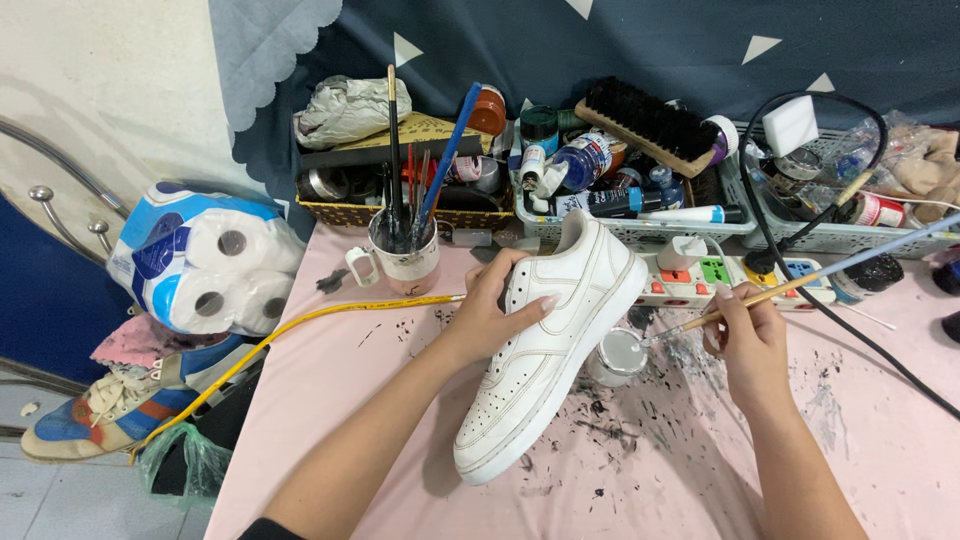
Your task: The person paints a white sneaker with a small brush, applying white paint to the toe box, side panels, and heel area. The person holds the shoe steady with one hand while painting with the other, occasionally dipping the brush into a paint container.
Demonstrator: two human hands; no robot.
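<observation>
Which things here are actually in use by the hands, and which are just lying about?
In use:
left hand gripping the white sneaker
right hand holding a paintbrush, tip at the small white paint pot

Lying about:
mug of brushes
toilet roll pack
power strip
worn blue sneaker
scrub brush
baskets of bottles

Bare forearms, dark sleeve edge

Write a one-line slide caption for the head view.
Left hand steadies a white sneaker on a paint-flecked pink table while right hand dips a thin paintbrush into a small jar.
</observation>
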